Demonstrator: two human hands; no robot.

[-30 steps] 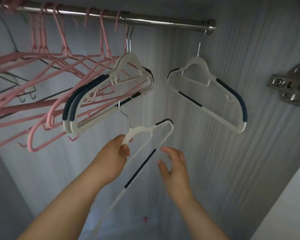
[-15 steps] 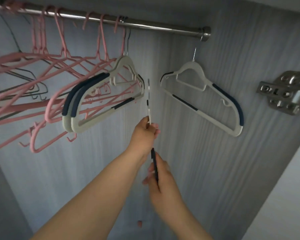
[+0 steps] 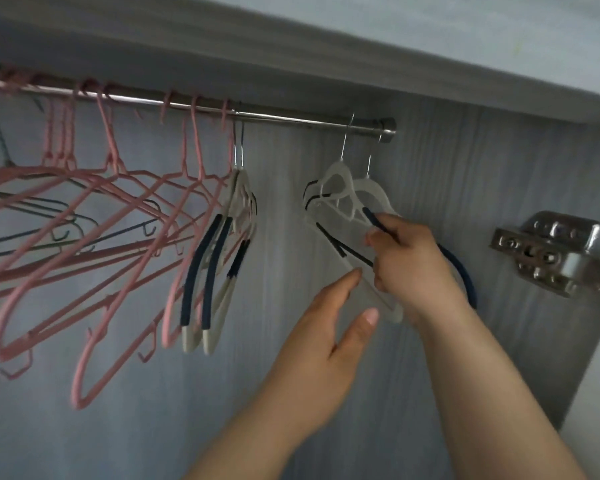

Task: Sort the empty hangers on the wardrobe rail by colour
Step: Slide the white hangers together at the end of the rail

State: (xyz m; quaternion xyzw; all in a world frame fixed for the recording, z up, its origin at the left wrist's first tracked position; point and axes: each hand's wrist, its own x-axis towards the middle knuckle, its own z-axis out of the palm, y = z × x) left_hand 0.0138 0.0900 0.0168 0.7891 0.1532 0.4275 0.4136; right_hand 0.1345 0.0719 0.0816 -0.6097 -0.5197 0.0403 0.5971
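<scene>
Your right hand grips the two white hangers on the steel rail; your left hand lies spread beneath, grey wood-grain panel behind.

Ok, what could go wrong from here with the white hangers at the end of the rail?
1. The right hand grips the two white hangers near the end of the rail; a pull could lift a hook off.
2. The other white pair hangs against the pink hangers, so moving it over may snag them.
3. The metal hinge sits close by the right hand and could catch a hanger.
</scene>
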